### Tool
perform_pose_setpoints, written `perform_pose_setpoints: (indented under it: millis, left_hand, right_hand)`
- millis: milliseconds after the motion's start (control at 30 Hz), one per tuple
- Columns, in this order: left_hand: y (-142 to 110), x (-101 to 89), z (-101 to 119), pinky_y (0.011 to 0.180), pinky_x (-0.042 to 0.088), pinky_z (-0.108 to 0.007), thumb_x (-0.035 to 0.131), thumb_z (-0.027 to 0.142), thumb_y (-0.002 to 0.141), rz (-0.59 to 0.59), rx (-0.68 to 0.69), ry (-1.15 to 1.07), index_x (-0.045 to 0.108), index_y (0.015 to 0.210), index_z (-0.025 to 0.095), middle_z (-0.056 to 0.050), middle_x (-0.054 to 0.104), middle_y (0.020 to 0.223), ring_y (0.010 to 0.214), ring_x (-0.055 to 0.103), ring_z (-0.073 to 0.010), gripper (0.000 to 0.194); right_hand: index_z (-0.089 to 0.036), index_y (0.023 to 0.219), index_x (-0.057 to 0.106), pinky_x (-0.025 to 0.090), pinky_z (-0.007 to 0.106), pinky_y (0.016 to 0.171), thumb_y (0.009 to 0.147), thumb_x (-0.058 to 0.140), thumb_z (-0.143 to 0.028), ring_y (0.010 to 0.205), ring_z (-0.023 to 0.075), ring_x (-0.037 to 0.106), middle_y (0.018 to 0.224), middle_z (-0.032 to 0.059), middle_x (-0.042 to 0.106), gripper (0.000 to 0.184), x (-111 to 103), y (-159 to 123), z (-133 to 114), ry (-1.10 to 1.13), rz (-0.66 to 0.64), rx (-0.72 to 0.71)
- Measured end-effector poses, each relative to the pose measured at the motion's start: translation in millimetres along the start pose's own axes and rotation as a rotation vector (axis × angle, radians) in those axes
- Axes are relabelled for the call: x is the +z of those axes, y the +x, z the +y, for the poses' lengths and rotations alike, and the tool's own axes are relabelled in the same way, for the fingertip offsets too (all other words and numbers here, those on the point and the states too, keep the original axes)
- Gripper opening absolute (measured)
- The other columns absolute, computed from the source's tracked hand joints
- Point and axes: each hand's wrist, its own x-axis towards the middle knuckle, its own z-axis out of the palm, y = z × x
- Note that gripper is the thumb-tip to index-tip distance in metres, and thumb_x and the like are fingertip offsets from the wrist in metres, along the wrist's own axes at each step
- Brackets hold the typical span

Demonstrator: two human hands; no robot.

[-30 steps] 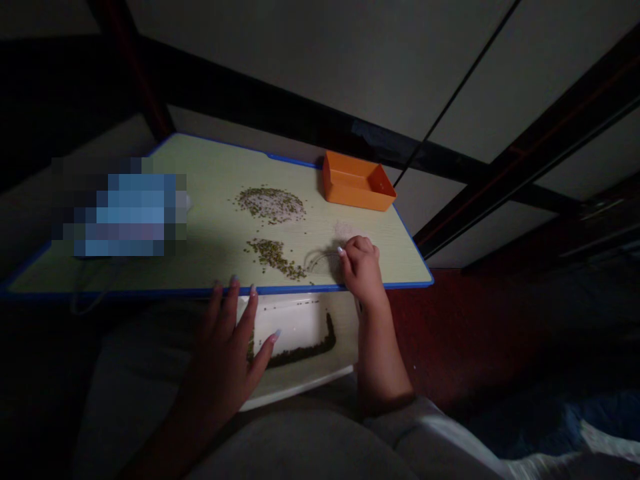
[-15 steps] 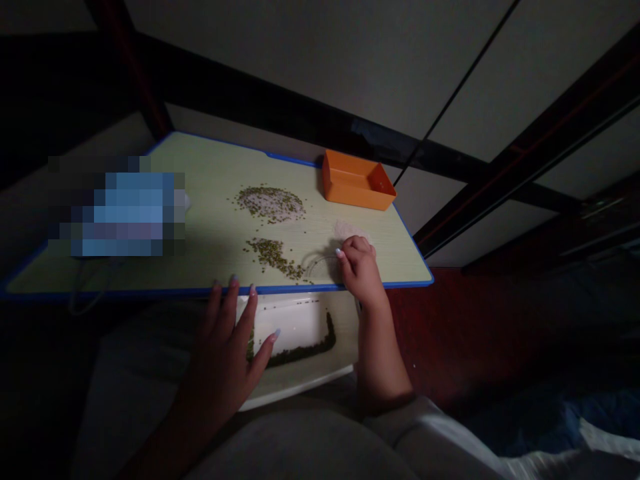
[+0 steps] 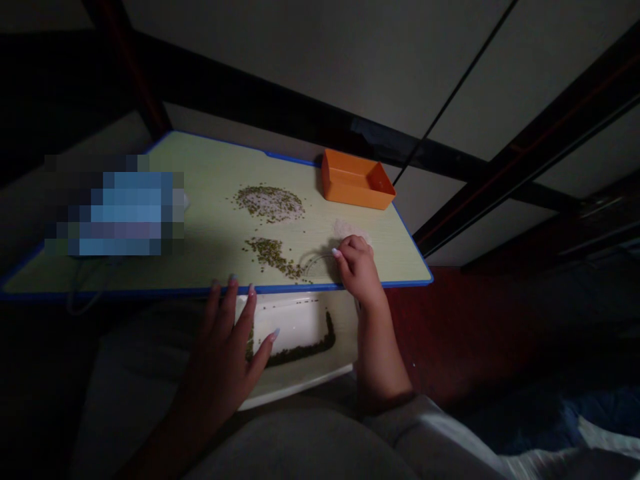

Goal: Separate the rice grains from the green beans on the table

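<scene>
My right hand point(image 3: 356, 267) is closed over the right part of the table, gripping a see-through thing with a thin curved rim point(image 3: 317, 260); its exact kind is hard to make out in the dim light. The rim reaches left to a scatter of small green beans point(image 3: 273, 255), which look like mung beans. Just behind the hand lies a thin patch of pale grains point(image 3: 347, 229). My left hand point(image 3: 225, 340) is open, fingers spread, at the table's front edge and over the left side of a white tray point(image 3: 295, 327). Green beans line that tray's near and right sides.
A larger pile of green beans mixed with pale grains point(image 3: 270, 203) lies on the blue-edged table point(image 3: 200, 173). An orange box point(image 3: 357, 190) stands at the back right. On the left is a blurred-out blue thing point(image 3: 125, 213), with a cord loop hanging over the front edge.
</scene>
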Motion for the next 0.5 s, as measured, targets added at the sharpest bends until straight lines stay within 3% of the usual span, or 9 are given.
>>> perform_pose_setpoints:
  millis: [500]
  left_hand:
    - [0.8,-1.6,1.6,0.113,0.036,-0.062,0.056,0.036,0.088,0.008,-0.005,-0.015,0.008,0.156,0.024,-0.018,0.017,0.164,0.152,0.013,-0.0413,0.085]
  right_hand:
    - [-0.021,0.068,0.053,0.037,0.037,0.084,0.098,0.041,-0.032,0.089,0.0203,0.049,0.086,0.0052,0.055,0.034,-2.4,-0.9,3.8,0.05,-0.008,0.024]
